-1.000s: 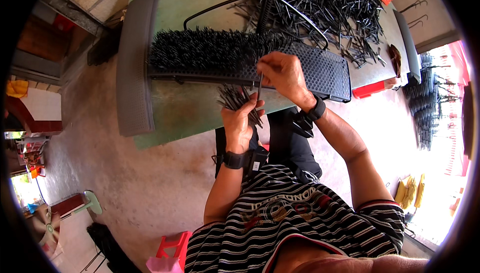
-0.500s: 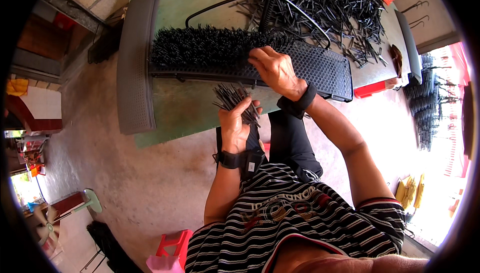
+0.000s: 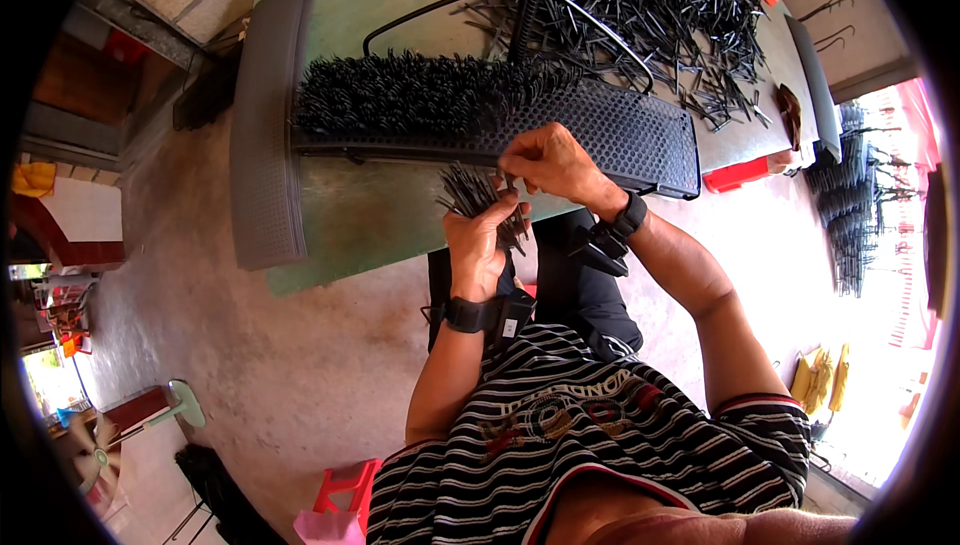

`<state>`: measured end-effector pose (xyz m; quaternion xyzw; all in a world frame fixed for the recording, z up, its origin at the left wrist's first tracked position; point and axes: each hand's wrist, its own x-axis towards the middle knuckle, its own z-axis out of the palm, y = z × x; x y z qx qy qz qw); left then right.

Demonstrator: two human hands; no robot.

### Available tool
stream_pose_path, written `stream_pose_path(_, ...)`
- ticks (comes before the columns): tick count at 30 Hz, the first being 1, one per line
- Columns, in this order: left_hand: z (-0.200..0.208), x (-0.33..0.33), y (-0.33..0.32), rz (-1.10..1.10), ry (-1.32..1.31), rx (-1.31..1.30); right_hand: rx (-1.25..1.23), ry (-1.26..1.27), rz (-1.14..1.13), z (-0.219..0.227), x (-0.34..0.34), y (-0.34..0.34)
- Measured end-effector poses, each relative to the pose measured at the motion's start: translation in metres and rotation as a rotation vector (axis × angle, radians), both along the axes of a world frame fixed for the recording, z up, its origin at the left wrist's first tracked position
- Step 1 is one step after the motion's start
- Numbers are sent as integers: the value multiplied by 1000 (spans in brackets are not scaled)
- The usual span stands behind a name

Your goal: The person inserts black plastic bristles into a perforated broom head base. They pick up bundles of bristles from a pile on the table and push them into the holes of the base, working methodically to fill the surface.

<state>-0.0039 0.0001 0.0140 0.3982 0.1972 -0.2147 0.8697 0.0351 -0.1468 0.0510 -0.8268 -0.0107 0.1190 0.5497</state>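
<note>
Hands meet at the table [image 3: 380,215] edge: the left hand [image 3: 482,235] clenches a bundle of black pins [image 3: 478,193], while the right hand [image 3: 550,160] has come back from the perforated black panel [image 3: 620,135] at twelve o'clock, pinching one pin from it. Another insertion looks due.

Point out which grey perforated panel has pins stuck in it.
The dark perforated panel under the right hand, bristling with black pins on its left half; the curved grey panel at the table's left is bare.
</note>
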Motion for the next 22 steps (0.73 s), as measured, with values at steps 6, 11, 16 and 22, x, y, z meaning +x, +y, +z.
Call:
stream_pose_path(6,4,-1,-4,49,10,24,39,11,-131,-2,-6,1)
stream_pose_path(11,-1,0,-1,71,-35,37,76,-52,-138,-6,-11,10)
stream_pose_path(16,-3,0,7,79,-36,71,44,-113,-199,1,-6,4)
stream_pose_path(22,-2,3,16,53,15,37,55,-592,-388,7,6,17)
